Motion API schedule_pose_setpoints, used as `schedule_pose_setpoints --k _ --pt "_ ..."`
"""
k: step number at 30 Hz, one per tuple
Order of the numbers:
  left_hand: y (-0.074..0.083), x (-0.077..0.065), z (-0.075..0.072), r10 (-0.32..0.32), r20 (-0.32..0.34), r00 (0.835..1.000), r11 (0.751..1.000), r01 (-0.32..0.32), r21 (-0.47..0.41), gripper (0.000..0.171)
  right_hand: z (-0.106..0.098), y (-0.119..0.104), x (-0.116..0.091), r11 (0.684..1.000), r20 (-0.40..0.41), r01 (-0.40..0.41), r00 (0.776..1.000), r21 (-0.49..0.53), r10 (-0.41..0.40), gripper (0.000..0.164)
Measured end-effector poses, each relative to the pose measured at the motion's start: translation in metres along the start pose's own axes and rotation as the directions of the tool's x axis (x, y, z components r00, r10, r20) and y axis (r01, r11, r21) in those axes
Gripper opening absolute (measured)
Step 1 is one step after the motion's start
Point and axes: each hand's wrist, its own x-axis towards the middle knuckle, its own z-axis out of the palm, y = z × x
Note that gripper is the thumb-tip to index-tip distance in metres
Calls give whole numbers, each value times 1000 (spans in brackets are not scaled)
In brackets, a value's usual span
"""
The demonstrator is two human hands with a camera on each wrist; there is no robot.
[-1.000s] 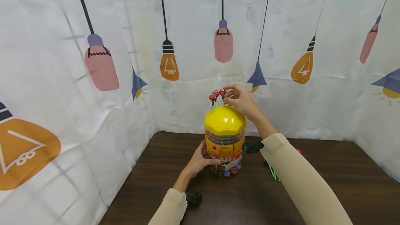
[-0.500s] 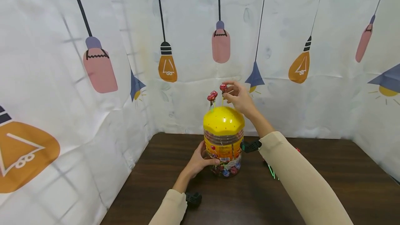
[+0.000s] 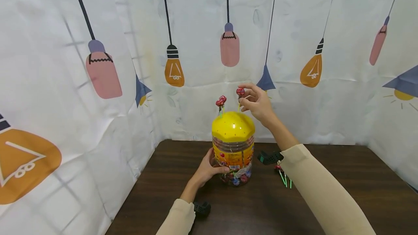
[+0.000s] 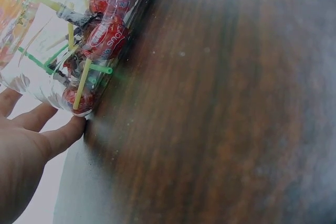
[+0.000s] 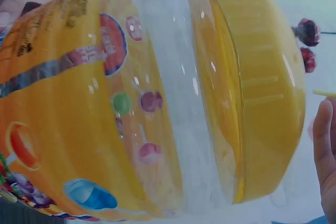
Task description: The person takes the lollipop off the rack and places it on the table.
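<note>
A clear plastic jar (image 3: 233, 159) with an orange label stands on the table, lollipops visible inside. Its yellow domed lid (image 3: 233, 128) has small holes. My left hand (image 3: 206, 169) holds the jar's lower left side, thumb in front; in the left wrist view, fingers (image 4: 63, 136) touch near its base. Over the lid, my right hand (image 3: 256, 103) pinches a red-wrapped lollipop (image 3: 240, 91) below its head. That lollipop's yellow stick (image 5: 324, 93) points down at the lid; whether its tip touches is unclear. Two other red lollipops (image 3: 220, 101) stand upright in the lid's left side.
Several loose lollipops (image 3: 283, 175) with green sticks lie right of the jar, partly hidden by the right sleeve (image 3: 313, 177). The dark wooden table (image 3: 156, 191) meets a white curtain (image 3: 202, 119) printed with lamps at back and left.
My right hand has moved the pinched lollipop up and to the right, away from the other two in the lid. The left hand stays on the jar. The view has shifted slightly.
</note>
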Motion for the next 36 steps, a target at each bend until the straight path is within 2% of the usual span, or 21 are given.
schedule_pose_setpoints --k 8,17,25,36 --pt "0 1 0 -12 2 1000 1000 12 -1 99 -10 -3 -22 999 0 6 1000 33 -6 42" --pt "0 0 0 -15 -3 1000 1000 15 -1 98 -21 4 -41 999 -15 -8 1000 40 9 41" --pt "-2 1 -1 -12 -8 1000 1000 12 6 97 -34 17 -60 999 -40 -8 999 41 10 41" --pt "-1 0 0 5 -10 1000 1000 -5 9 100 -62 38 -97 993 -66 -83 994 82 88 40"
